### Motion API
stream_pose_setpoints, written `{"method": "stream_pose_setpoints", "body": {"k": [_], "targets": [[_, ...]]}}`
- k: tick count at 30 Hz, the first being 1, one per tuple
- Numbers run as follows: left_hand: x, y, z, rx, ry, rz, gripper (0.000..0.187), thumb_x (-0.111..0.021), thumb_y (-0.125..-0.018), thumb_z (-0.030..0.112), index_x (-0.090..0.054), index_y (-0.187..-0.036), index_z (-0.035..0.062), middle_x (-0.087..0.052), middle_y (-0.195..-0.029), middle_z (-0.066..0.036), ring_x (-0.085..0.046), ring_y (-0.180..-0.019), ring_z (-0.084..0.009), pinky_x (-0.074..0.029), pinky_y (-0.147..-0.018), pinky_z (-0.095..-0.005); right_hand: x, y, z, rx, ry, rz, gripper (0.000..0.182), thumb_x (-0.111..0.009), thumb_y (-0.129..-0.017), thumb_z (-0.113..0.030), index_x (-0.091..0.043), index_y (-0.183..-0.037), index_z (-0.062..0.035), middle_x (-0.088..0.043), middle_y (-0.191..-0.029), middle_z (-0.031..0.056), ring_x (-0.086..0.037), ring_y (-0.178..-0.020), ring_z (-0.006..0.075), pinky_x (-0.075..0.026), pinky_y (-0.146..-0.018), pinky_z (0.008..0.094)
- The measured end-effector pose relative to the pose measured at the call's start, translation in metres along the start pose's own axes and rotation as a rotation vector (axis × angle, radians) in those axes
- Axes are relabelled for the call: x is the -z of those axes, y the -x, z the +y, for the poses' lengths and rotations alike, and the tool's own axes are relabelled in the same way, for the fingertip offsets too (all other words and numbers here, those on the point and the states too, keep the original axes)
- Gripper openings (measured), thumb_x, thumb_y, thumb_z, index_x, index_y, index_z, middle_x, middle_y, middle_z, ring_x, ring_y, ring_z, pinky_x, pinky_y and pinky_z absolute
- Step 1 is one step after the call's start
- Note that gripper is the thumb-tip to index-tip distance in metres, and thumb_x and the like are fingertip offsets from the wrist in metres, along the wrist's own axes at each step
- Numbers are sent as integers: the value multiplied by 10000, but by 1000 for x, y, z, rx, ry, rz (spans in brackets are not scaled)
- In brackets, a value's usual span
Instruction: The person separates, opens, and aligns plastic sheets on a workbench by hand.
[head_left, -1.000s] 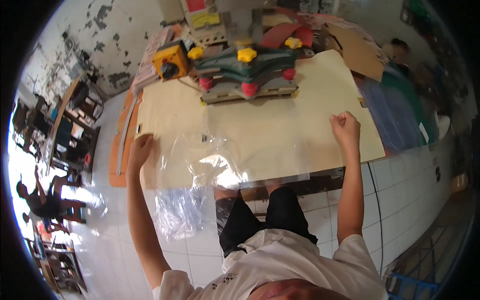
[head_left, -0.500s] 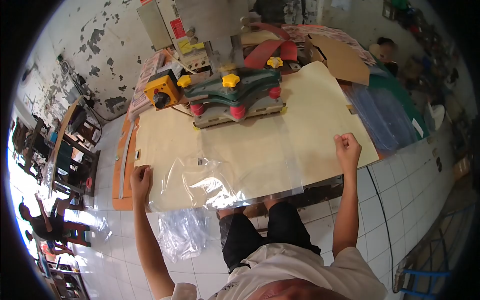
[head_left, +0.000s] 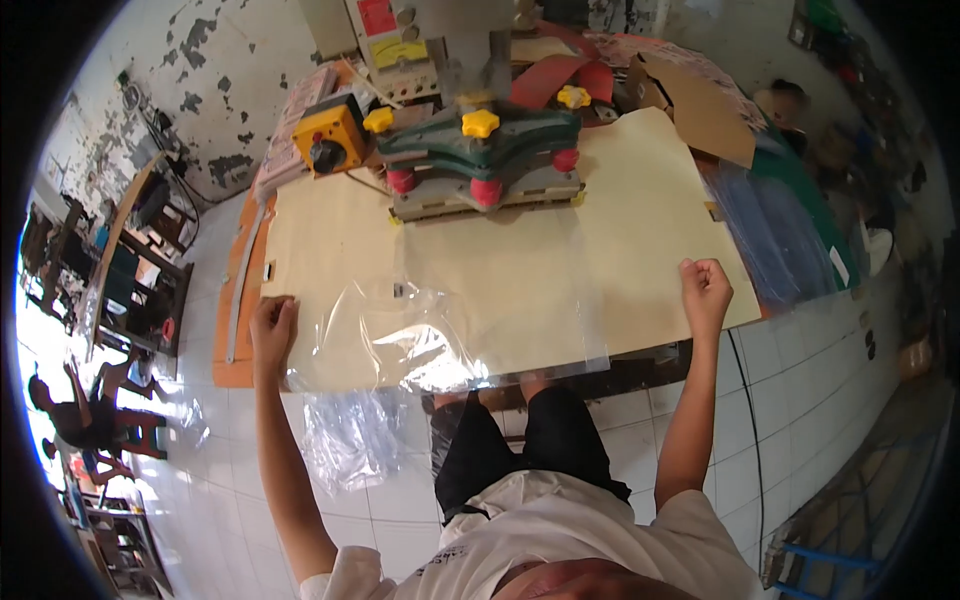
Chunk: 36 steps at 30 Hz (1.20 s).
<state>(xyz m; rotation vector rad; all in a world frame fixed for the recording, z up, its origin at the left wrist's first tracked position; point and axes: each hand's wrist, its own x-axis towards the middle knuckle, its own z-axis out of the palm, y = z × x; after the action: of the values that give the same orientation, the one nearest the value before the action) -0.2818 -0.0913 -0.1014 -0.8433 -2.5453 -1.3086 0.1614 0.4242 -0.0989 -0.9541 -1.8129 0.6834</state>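
My left hand (head_left: 272, 332) is closed at the left edge of a cream-coloured sheet (head_left: 660, 220) covering the worktop. On the right part of that sheet rests my right hand (head_left: 707, 293), curled into a fist; nothing shows in either hand. Between them lies a clear plastic sheet (head_left: 430, 345), wrinkled and shiny at its front left, flatter toward the right. Its far part reaches under the press head (head_left: 480, 160), a green plate with yellow star knobs and red spacers above a long metal bar. Whether the bar touches the plastic is hard to tell.
A yellow control box (head_left: 330, 135) with a black knob stands left of the press. A metal ruler (head_left: 245, 290) lies on the orange board edge. Stacked clear plastic (head_left: 765, 235) and cardboard (head_left: 700, 110) are at right. Crumpled plastic (head_left: 350, 435) hangs in front; people sit farther off.
The camera view has shifted slightly, so the worktop and press appear higher. Both hands stay closed at about the same places on the sheet; the plastic looks unchanged.
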Motion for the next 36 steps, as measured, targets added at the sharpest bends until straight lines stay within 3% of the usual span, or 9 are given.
{"method": "stream_pose_setpoints", "body": {"k": [7, 9, 13, 15, 36], "targets": [[3, 0, 8, -17, -35, -21, 206, -623, -926, 145, -689, -970, -46, -634, -877, -88, -601, -767, -156, -476, -702, -271, -1, 1, -10, -54, 19, -7, 248, -700, -880, -211, -598, -776, -9, -552, -612, 3, -474, -564, 84, -407, -539, 263], [2, -2, 5, -30, -45, -9, 207, -619, -919, 139, -696, -973, -45, -625, -856, -86, -590, -740, -146, -470, -682, -270, -3, 1, -9, -49, 2, 7, 223, -674, -906, -174, -574, -778, -21, -478, -600, -52, -396, -543, 38, -332, -502, 225], [0, -3, -7, 18, 53, -18, 200, -616, -922, 128, -694, -980, -47, -621, -877, -82, -594, -754, -144, -474, -692, -263, -4, 0, -7, -59, 14, -6, 223, -676, -909, -179, -574, -786, -24, -484, -604, -49, -396, -541, 35, -325, -499, 222], [-1, -3, -10, 35, 64, -26, 198, -615, -923, 124, -694, -982, -47, -620, -882, -80, -593, -756, -141, -475, -693, -260, -3, 1, -6, -68, 9, -8, 249, -707, -884, -215, -599, -784, -14, -543, -610, -7, -465, -566, 69, -391, -530, 246], [0, -4, -5, -28, 2, -11, 194, -638, -916, 141, -701, -963, -36, -629, -857, -65, -570, -727, -124, -458, -671, -256, -4, -1, -1, -80, -5, -6, 228, -702, -887, -186, -597, -779, -16, -522, -601, -27, -433, -543, 50, -366, -509, 232]]}}
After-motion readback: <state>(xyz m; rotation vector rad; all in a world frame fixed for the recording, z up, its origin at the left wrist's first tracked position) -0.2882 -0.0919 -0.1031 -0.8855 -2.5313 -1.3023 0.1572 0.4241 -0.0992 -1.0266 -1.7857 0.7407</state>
